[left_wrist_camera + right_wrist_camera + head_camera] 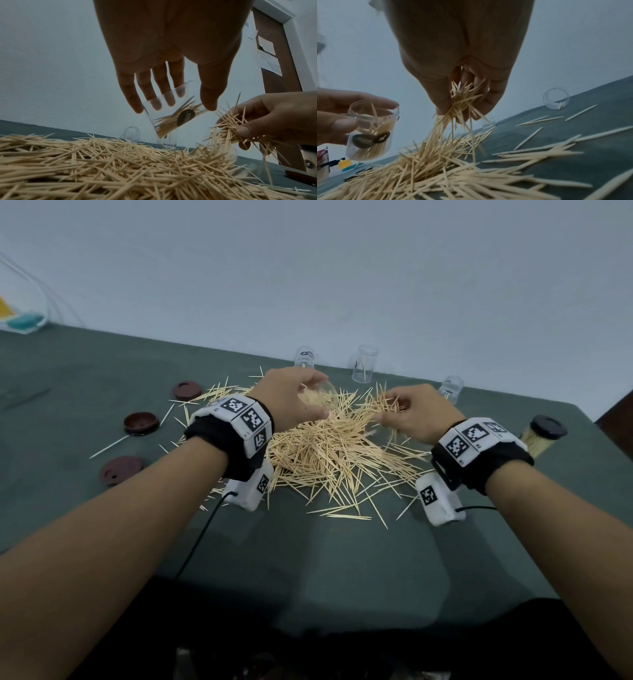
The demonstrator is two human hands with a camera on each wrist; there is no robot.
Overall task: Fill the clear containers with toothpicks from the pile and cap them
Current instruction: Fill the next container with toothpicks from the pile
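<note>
A big pile of toothpicks lies on the green table. Above its far side my left hand grips a clear container, tilted and partly filled with toothpicks, thumb on one side and fingers on the other. To its right my right hand pinches a loose bunch of toothpicks just over the pile; some strands hang down. The container's open mouth faces that hand. Three dark red caps lie at the left of the pile.
Three empty clear containers stand or lie behind the pile. A filled container with a dark cap lies at the right. Stray toothpicks are scattered around the pile. The table's near edge is close to my body.
</note>
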